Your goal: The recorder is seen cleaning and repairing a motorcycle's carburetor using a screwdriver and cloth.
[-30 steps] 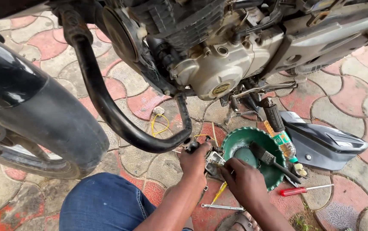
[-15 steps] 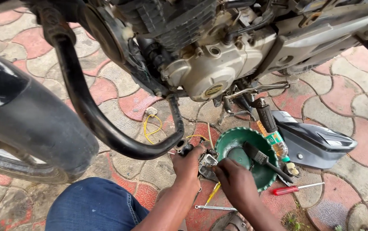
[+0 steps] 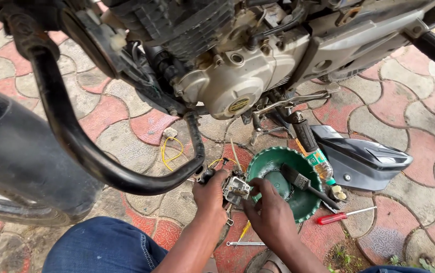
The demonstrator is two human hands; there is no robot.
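Low in the frame's centre, the left hand (image 3: 211, 192) and right hand (image 3: 269, 215) pinch a small metal carburettor (image 3: 235, 189) just left of the green bowl (image 3: 303, 205); best kept steady, over the bowl, fingers off loose parts.

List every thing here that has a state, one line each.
Left hand: gripping the metal part.
Right hand: fingers on the metal part.
Metal part: off the bike, held above the paving.
Green bowl: upright, brush lying in it.
Screwdriver: flat on the paving.
Side panel: detached, on the ground.
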